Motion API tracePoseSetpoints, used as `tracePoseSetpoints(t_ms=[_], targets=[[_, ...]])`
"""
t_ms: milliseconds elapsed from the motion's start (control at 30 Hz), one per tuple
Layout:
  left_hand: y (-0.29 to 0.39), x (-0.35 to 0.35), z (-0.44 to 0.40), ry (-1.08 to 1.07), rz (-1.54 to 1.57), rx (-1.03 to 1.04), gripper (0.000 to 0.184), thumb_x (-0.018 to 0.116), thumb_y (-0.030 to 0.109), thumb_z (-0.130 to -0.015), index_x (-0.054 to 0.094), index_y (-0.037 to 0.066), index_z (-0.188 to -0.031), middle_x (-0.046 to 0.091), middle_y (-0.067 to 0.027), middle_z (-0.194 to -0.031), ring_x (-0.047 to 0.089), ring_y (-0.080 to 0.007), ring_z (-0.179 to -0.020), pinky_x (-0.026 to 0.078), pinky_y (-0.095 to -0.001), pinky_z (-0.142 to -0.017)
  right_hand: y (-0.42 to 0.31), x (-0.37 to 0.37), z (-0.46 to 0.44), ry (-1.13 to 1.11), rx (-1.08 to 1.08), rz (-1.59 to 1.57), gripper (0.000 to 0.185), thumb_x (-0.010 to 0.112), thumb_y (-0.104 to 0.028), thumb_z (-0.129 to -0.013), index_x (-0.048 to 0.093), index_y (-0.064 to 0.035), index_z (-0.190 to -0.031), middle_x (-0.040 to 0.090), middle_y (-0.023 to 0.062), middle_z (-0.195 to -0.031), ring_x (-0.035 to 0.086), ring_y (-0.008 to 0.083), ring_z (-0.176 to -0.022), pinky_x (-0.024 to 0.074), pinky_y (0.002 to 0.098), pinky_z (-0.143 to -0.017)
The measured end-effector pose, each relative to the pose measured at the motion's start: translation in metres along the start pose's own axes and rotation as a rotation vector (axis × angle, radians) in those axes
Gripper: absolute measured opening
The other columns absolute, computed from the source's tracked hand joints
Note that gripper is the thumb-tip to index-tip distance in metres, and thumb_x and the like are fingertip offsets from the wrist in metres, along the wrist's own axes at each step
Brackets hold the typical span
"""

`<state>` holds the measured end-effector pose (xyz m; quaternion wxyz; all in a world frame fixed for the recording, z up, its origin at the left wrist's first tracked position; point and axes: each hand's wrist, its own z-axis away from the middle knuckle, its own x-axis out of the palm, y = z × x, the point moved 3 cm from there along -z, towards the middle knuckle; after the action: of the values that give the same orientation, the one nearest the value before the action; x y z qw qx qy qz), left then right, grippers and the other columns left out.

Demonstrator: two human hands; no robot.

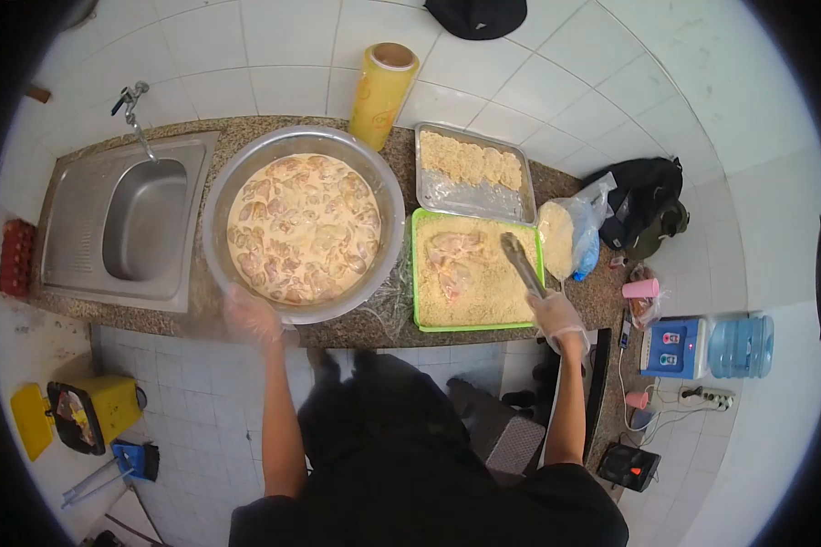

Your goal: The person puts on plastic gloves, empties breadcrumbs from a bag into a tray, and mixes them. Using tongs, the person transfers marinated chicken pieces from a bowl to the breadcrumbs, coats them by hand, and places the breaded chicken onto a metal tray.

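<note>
My right hand (557, 321), in a clear plastic glove, is closed on metal tongs (524, 264) above the right side of a green-rimmed tray (477, 327). Pale crumbs fill that tray, and raw chicken pieces (453, 260) lie on them at the left. My left hand (253, 314), also gloved and blurred, is at the front left rim of a large metal bowl (395, 219). Its fingers are too smeared to read. In the bowl, several chicken pieces (306, 228) sit in creamy liquid. Behind the green tray, a metal tray (456, 197) holds crumb-coated pieces (470, 161).
A sink (146, 219) is at the left, with a yellow wrap roll (383, 96) behind the bowl. Bags (588, 219) and a black backpack (652, 187) stand at the right, near a pink cup (641, 288) and water dispenser (672, 347). A yellow bin (114, 406) stands lower left.
</note>
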<state>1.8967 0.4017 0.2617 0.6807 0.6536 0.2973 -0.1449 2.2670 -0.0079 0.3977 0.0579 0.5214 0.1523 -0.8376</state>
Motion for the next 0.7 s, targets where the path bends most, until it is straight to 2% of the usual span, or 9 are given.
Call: tracePoseSetpoints(t_ms=[33,133,233,267,333,400,467,600,700], targets=[[0.004,-0.001,0.001,0.003,0.030,0.005,0.054,0.039,0.038,-0.107,0.067,-0.007,-0.108,0.070,-0.0285,-0.102,0.067,-0.0447,-0.095,0.048,-0.0508,-0.082,0.003,0.001,-0.005,0.093,-0.062,0.066,0.054,0.062,-0.049,-0.096,0.067,0.0032,-0.108,0.065,0.0132,-0.068,0.064,0.0239,-0.059,0.0493,0.0409,-0.061],[0.002,-0.002,0.001,0.022,-0.005,-0.042,0.052,0.040,0.038,-0.106,0.067,-0.006,-0.108,0.070,-0.0276,-0.103,0.067,-0.0443,-0.095,0.048,-0.0508,-0.082,-0.042,-0.018,0.012,-0.043,-0.025,-0.068,0.058,0.061,-0.053,-0.095,0.066,0.0027,-0.110,0.068,0.0206,-0.075,0.070,0.0349,-0.074,0.0514,0.0463,-0.070],[0.004,-0.002,0.001,0.049,0.016,-0.083,0.049,0.042,0.037,-0.105,0.068,-0.005,-0.107,0.070,-0.0266,-0.099,0.067,-0.0441,-0.092,0.049,-0.0510,-0.080,-0.114,-0.018,0.024,0.011,-0.280,0.143,0.060,0.058,-0.055,-0.096,0.065,0.0024,-0.110,0.070,0.0241,-0.081,0.071,0.0411,-0.086,0.0511,0.0489,-0.076],[0.013,-0.007,0.003,0.043,0.036,-0.096,0.047,0.044,0.035,-0.105,0.068,-0.006,-0.105,0.070,-0.0266,-0.098,0.067,-0.0439,-0.090,0.049,-0.0506,-0.079,-0.144,-0.017,0.028,-0.068,-0.255,0.152,0.060,0.055,-0.058,-0.097,0.066,0.0001,-0.109,0.071,0.0244,-0.085,0.071,0.0407,-0.088,0.0527,0.0488,-0.076],[0.018,-0.011,0.004,0.033,0.043,-0.103,0.048,0.044,0.036,-0.105,0.068,-0.005,-0.105,0.070,-0.0269,-0.098,0.067,-0.0441,-0.090,0.049,-0.0509,-0.079,-0.196,0.002,0.023,-0.035,-0.352,0.372,0.060,0.051,-0.058,-0.099,0.067,-0.0016,-0.108,0.072,0.0243,-0.089,0.072,0.0403,-0.088,0.0545,0.0490,-0.079],[0.015,-0.011,0.004,0.025,0.011,-0.091,0.053,0.041,0.040,-0.105,0.068,-0.005,-0.107,0.070,-0.0274,-0.101,0.067,-0.0450,-0.095,0.048,-0.0524,-0.082,-0.237,0.018,0.018,-0.010,-0.568,0.466,0.061,0.049,-0.059,-0.100,0.068,-0.0013,-0.108,0.072,0.0254,-0.095,0.072,0.0410,-0.092,0.0558,0.0490,-0.082],[0.014,-0.012,0.004,0.016,0.013,-0.075,0.052,0.041,0.040,-0.104,0.069,-0.004,-0.106,0.070,-0.0269,-0.099,0.067,-0.0453,-0.094,0.049,-0.0527,-0.080,-0.273,0.035,0.009,-0.039,-0.518,0.477,0.061,0.047,-0.058,-0.101,0.070,-0.0016,-0.106,0.073,0.0247,-0.097,0.072,0.0409,-0.094,0.0559,0.0486,-0.082],[0.003,-0.007,0.001,0.089,0.041,0.009,0.041,0.047,0.031,-0.103,0.066,-0.004,-0.094,0.068,-0.0262,-0.088,0.066,-0.0456,-0.083,0.048,-0.0524,-0.075,-0.280,0.098,-0.053,0.019,-0.513,0.499,0.060,0.044,-0.055,-0.103,0.071,-0.0014,-0.104,0.073,0.0238,-0.101,0.072,0.0409,-0.097,0.0561,0.0478,-0.084],[0.009,-0.013,0.000,0.060,0.014,-0.042,0.037,0.049,0.027,-0.101,0.067,-0.004,-0.094,0.068,-0.0276,-0.090,0.065,-0.0467,-0.085,0.048,-0.0534,-0.075,-0.278,0.081,-0.057,0.067,-0.558,0.450,0.062,0.039,-0.053,-0.104,0.071,0.0006,-0.101,0.072,0.0257,-0.100,0.071,0.0435,-0.097,0.0554,0.0498,-0.084]])
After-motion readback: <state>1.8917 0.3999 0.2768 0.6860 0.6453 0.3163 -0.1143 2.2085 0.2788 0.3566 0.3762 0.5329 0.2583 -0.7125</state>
